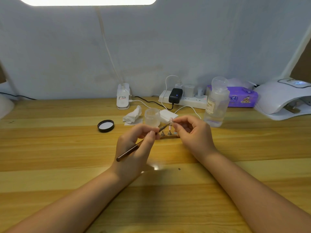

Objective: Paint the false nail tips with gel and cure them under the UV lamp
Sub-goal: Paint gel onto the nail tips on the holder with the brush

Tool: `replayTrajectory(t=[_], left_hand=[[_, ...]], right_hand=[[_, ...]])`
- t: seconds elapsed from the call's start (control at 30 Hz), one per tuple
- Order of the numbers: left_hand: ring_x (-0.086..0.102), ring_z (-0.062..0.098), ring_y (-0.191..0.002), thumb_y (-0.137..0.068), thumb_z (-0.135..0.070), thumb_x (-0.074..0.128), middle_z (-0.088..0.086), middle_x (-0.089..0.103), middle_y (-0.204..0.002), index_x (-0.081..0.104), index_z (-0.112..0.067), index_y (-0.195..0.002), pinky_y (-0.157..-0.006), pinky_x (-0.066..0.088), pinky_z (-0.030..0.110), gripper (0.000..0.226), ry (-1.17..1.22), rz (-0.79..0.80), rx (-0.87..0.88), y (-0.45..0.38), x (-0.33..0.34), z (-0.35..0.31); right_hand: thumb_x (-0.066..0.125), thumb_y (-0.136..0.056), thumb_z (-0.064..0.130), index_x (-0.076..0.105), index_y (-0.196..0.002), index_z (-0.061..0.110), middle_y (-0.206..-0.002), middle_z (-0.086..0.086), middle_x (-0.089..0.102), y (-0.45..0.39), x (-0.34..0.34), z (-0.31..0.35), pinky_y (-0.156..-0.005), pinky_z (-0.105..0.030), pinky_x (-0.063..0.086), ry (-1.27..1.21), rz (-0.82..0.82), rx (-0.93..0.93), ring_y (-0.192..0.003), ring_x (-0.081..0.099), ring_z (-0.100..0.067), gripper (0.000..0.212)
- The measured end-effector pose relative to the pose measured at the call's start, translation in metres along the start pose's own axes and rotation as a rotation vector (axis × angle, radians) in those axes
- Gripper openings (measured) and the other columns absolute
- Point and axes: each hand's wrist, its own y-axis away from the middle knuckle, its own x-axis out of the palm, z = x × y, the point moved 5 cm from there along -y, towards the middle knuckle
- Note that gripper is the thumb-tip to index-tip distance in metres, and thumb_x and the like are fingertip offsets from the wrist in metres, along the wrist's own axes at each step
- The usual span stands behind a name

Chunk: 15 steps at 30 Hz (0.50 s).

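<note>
My left hand [137, 145] pinches a slim brown brush [134, 147], its tip touching a small pink false nail tip [171, 121] pinched in my right hand [193, 133]. Both hover above the wooden desk [67, 148]; the white UV lamp [284, 98] sits far right.

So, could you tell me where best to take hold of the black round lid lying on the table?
Pinch the black round lid across its raised rim from above: it lies flat, open side up, with bare wooden table all round it, so opposite edges are free for the grip.
</note>
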Motion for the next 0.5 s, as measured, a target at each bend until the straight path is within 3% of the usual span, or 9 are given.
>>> replayTrajectory(t=[0.1,0.27,0.4,0.5], left_hand=[[0.069,0.014,-0.092,-0.092,-0.030,0.057,-0.007,0.073,-0.093,0.070,-0.021,-0.106,-0.079,0.054,0.027,0.021,-0.024,0.000,0.000,-0.0009,0.0011,-0.0006],[0.068,0.014,-0.094,-0.092,-0.026,0.063,-0.006,0.074,-0.096,0.071,-0.021,-0.109,-0.079,0.049,0.018,0.019,-0.066,0.040,-0.003,-0.0009,0.0042,-0.0005],[0.068,0.022,-0.093,-0.089,-0.033,0.056,-0.004,0.074,-0.091,0.072,-0.019,-0.101,-0.082,0.053,0.032,0.024,-0.076,0.039,0.008,-0.0007,0.0022,-0.0030],[0.068,0.020,-0.093,-0.090,-0.032,0.056,-0.005,0.073,-0.091,0.070,-0.020,-0.102,-0.081,0.054,0.031,0.023,-0.063,0.006,0.013,-0.0003,-0.0001,-0.0042]], right_hand=[[0.068,-0.084,0.003,0.070,-0.095,0.009,-0.085,-0.003,0.069,0.0005,0.0008,0.0002,-0.072,-0.029,0.057,0.012,0.003,-0.001,-0.077,0.066,-0.013,0.013],[0.068,-0.085,0.005,0.071,-0.096,0.008,-0.085,-0.003,0.069,0.0006,0.0014,0.0002,-0.072,-0.028,0.056,0.036,0.012,-0.003,-0.077,0.065,-0.012,0.012],[0.068,-0.084,0.005,0.071,-0.095,0.009,-0.085,-0.003,0.069,0.0006,0.0004,0.0003,-0.071,-0.028,0.056,0.047,0.001,-0.008,-0.077,0.065,-0.012,0.012],[0.068,-0.084,0.004,0.071,-0.096,0.008,-0.086,-0.004,0.069,0.0003,0.0009,0.0008,-0.071,-0.029,0.056,0.054,0.003,-0.022,-0.077,0.065,-0.014,0.012]])
